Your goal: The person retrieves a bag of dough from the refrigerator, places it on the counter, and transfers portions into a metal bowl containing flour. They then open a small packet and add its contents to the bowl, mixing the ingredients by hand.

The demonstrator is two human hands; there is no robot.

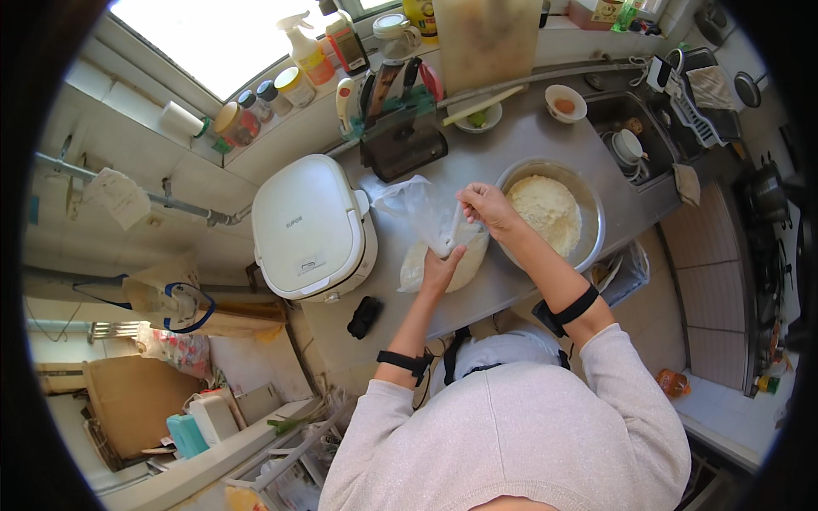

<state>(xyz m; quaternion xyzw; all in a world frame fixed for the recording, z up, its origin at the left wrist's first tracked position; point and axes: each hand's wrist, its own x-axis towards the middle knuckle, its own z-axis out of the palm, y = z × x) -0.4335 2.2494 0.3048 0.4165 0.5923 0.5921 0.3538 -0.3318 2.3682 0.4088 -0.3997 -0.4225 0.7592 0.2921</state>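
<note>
My left hand (441,267) grips the gathered neck of a clear plastic bag (422,211) on the steel counter. White powder, likely flour (470,271), fills the bag's lower part, and the loose top spreads out to the left. Above it, the closed fingers of my right hand (487,205) pinch a narrow white strip (456,220) that runs down to the neck; whether it is part of the bag or a separate tie I cannot tell. Just right of the bag stands a large steel bowl (598,220) with a mound of pale flour (543,211), partly behind my right forearm.
A white Supor appliance (307,223) stands left, with a small black object (365,317) near its front. Behind are a knife block (402,137), a bowl with green vegetable (482,121) and a bowl with an egg (565,105). The sink (658,144) at right holds dishes.
</note>
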